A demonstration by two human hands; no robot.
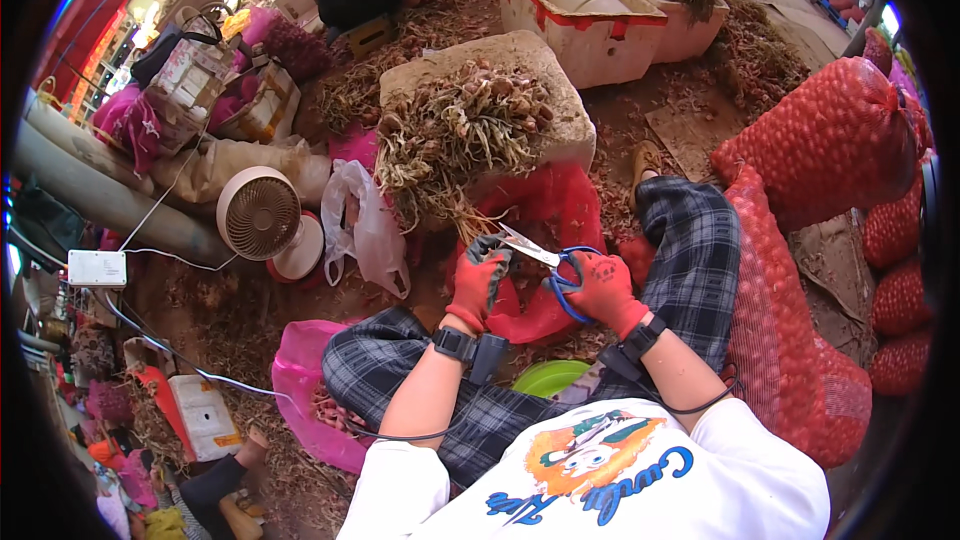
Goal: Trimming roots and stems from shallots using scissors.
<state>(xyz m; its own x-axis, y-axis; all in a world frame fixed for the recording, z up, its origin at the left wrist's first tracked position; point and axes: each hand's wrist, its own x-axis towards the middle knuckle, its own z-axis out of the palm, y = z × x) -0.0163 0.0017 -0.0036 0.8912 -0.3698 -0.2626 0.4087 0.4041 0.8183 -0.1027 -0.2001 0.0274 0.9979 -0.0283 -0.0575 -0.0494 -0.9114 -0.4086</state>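
My right hand (606, 292), in a red and grey glove, grips blue-handled scissors (532, 248). Their blades are parted and point left, toward my other hand. My left hand (480, 282), gloved alike, is closed at the blade tips; what its fingers pinch is too small to make out. Just beyond it, dry stalks trail from a heap of dried shallots (470, 120) on a worn foam box (565, 80). A red mesh bag (570, 200) hangs below the box, in front of my hands.
Full red net sacks (815, 145) line the right side. To the left stand a small fan (260, 212) and a white plastic bag (368, 225). A pink bag (300, 370) with small bulbs lies by my left knee, a green basin (550, 378) between my legs. Foam boxes (590, 50) stand behind.
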